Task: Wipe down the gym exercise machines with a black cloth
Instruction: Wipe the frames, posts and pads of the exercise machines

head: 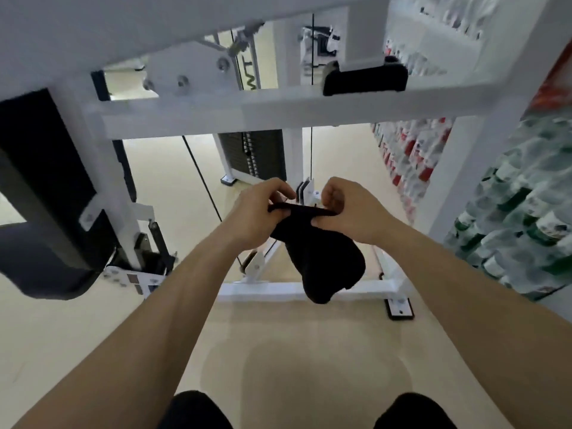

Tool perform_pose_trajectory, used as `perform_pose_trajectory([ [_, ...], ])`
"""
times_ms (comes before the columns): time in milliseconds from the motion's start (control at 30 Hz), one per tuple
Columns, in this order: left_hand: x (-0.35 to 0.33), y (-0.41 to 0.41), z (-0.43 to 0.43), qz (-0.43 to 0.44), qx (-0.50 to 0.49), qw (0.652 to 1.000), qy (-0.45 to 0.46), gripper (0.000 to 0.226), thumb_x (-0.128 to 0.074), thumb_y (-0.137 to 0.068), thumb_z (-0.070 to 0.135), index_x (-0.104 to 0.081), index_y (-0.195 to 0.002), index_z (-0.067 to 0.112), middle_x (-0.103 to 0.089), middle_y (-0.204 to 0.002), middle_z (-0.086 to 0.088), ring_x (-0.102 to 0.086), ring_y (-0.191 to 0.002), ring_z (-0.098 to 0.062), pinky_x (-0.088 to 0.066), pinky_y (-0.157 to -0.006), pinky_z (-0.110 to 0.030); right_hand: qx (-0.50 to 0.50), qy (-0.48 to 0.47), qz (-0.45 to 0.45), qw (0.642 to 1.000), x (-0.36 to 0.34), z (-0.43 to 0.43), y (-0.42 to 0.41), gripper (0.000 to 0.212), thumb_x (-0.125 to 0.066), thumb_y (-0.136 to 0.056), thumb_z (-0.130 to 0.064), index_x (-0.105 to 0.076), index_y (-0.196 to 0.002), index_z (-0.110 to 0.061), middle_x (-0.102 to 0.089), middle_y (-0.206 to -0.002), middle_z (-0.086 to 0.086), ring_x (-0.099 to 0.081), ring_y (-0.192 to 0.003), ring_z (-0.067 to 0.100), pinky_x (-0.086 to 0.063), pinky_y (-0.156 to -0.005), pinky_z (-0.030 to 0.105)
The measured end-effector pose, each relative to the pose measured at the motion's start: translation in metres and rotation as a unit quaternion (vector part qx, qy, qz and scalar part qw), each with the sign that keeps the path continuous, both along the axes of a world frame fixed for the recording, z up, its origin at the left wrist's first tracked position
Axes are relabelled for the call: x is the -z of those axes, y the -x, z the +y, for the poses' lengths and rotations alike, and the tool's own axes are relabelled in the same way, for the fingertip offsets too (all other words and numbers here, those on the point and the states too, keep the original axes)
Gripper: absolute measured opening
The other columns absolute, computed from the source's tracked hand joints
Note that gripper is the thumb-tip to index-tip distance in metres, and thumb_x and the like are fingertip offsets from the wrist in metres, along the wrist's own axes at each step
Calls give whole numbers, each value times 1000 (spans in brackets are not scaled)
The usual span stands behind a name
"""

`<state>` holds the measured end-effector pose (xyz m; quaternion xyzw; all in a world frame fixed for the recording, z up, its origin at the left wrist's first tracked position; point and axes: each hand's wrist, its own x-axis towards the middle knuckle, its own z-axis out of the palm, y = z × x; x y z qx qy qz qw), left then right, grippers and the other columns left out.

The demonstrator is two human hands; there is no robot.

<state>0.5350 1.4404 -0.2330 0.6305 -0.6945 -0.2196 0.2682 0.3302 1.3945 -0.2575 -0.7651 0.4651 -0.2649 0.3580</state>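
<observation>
Head view: your left hand [260, 209] and right hand [346, 209] are up in front of you, below the white crossbar [278, 109]; both have fingers curled in, pinching the top edge of the black cloth [325, 261], which is stretched taut between them; the rest of the cloth hangs loose beneath, clear of the machine and touching nothing.

Step in hand, by my reading: you are re-folding or shaking out the cloth between wipes, not wiping; no part of it meets the frame.

Next move likely calls for bunching the cloth into one hand, then lifting to the crossbar or the black grip pad [365, 77] just above it.

Edges and room: open air between your hands and the crossbar; a thin cable [201, 178] runs slantwise below the crossbar on its left, another drops straight down behind your hands; keep the hanging cloth off both.

The big black pad [40, 187] crowds the space below the crossbar's left end; the weight stack [250, 156] sits beyond and below the crossbar; the base bar [278, 291] lies far below it on the floor [278, 351], with bare floor towards you.

Stocked shelves [510, 212] close off the crossbar's right side; blurred, contents unclear.
</observation>
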Motion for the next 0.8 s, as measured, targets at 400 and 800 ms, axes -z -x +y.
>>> perform_pose_trajectory([
  [400,-12,-51,-31,57,69,992,85,8,-76,-86,30,-68,-88,30,-65,-76,12,-60,-68,3,-44,-63,-11,9,151,63,986,-18,-27,-14,22,-73,-85,-39,-60,-74,-25,-61,-76,-2,-60,-76,18,-46,-72,34],
  [800,-85,-112,-103,-188,-160,862,443,15,-44,-93,19,-56,-102,17,-60,-101,-4,-56,-91,-26,-44,-69,-38,82,549,216,803,-124,-91,-110,15,-51,-100,-32,-54,-106,-19,-65,-98,6,-61,-84,34,-39,-65,36],
])
